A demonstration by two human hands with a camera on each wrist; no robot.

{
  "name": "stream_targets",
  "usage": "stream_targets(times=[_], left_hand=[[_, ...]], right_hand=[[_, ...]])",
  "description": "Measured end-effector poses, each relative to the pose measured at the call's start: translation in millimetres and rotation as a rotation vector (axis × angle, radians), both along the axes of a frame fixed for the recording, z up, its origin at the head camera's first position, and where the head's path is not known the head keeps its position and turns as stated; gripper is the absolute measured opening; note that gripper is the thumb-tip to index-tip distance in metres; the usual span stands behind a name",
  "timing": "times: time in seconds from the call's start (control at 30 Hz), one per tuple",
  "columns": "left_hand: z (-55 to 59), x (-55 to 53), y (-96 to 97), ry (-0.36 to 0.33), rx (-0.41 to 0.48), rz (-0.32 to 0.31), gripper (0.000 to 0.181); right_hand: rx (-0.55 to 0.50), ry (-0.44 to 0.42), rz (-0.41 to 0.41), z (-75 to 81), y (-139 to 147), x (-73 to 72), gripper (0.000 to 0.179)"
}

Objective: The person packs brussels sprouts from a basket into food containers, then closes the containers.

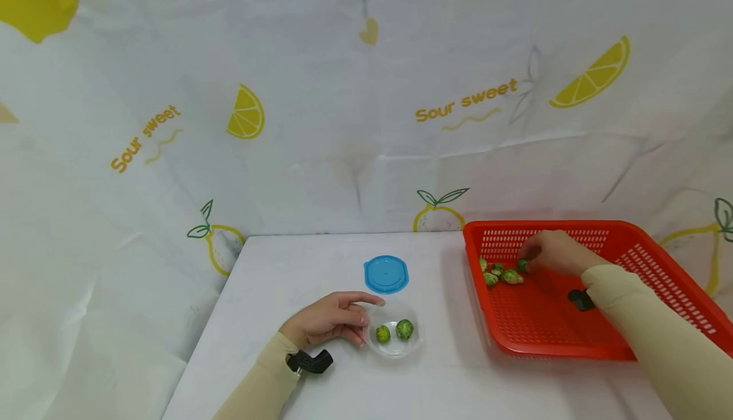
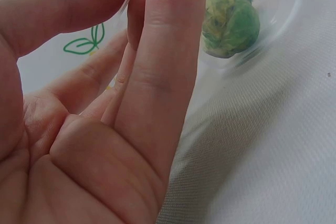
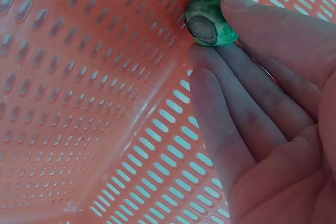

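My right hand (image 1: 557, 252) reaches into the red basket (image 1: 550, 350) and pinches a Brussels sprout (image 3: 210, 17) between thumb and fingers; its cut stem end shows in the right wrist view. Several other Brussels sprouts (image 1: 511, 277) lie by the basket's left wall. At the middle of the table, my left hand (image 1: 329, 318) holds the rim of a small clear plastic bowl (image 1: 395, 351) from its left side. Inside the bowl sit two Brussels sprouts (image 1: 404, 329), seen through its side in the left wrist view.
A blue lid (image 1: 386, 274) lies flat just behind the bowl. White cloth covers the table (image 1: 286, 267), and a lemon-printed sheet (image 1: 343, 121) hangs behind it. The basket's raised rim stands between the bowl and the sprouts on the right.
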State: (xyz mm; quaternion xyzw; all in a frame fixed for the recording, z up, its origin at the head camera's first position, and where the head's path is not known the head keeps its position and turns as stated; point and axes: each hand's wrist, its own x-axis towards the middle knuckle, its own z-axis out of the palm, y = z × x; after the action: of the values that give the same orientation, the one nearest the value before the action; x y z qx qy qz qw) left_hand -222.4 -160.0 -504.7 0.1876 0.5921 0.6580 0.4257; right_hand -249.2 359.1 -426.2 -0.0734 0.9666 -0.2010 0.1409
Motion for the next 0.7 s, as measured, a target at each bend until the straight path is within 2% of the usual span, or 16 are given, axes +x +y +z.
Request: stream_targets(times=[0.17, 0.43, 0.7], left_hand=[[-0.8, 0.0, -0.3, 0.006, 0.011, 0.001, 0.057], [-1.9, -0.8, 1.5, -0.001, 0.031, -0.018, 0.059], [-4.2, -2.0, -0.2, 0.011, 0.027, -0.009, 0.057]], right_hand=[[0.009, -0.014, -0.002, -1.8, -0.6, -1.7, 0.032], [0.008, -0.003, 0.001, -1.2, 1.8, 0.8, 0.024], [0.003, 0.023, 0.012, 14.4, 3.3, 12.9, 0.024]])
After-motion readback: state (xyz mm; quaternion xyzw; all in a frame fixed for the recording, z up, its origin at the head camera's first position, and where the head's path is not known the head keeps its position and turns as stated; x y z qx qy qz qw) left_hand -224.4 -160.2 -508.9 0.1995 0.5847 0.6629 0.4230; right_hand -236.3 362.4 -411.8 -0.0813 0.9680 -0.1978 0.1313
